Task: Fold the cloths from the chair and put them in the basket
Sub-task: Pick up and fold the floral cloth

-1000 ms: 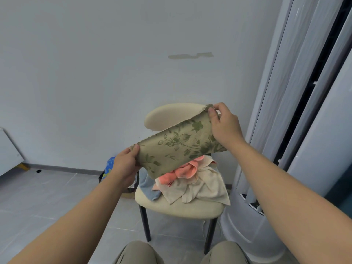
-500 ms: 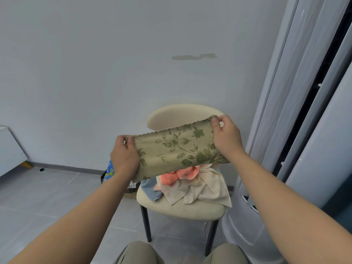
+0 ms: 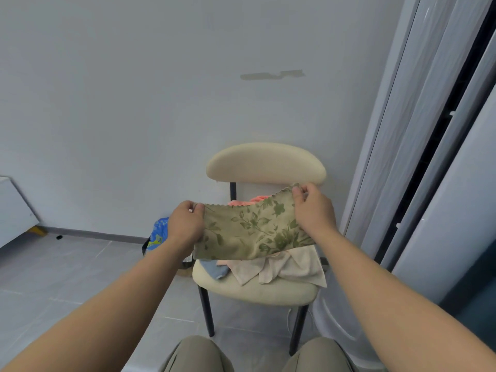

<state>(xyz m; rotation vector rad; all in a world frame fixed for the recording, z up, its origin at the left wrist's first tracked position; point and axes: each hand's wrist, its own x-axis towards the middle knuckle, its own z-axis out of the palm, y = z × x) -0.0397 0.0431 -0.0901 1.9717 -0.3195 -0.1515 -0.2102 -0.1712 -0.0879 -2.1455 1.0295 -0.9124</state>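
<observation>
I hold a green floral cloth [image 3: 252, 232] stretched out in the air over the cream chair [image 3: 265, 163]. My left hand [image 3: 183, 226] pinches its left top corner and my right hand [image 3: 312, 210] pinches its right top corner. Under it, on the chair seat, lies a pile of cloths: a beige cloth [image 3: 290, 268], a blue cloth [image 3: 216, 269] and a pink cloth [image 3: 247, 202] partly hidden behind the green one. The dark basket [image 3: 146, 244] stands on the floor left of the chair, mostly hidden by my left arm, with a blue patterned cloth [image 3: 158, 233] in it.
A white wall is right behind the chair. A tall white standing unit [image 3: 418, 183] fills the right side, close to the chair. Grey tiled floor [image 3: 67, 277] stretches to the left. A white panel [image 3: 13, 210] stands at the far left. My knees [image 3: 198, 355] show at the bottom.
My left hand has risen so the green cloth now hangs nearly level instead of slanting. Both hands sit lower in view, and the chair back has come out from behind the cloth.
</observation>
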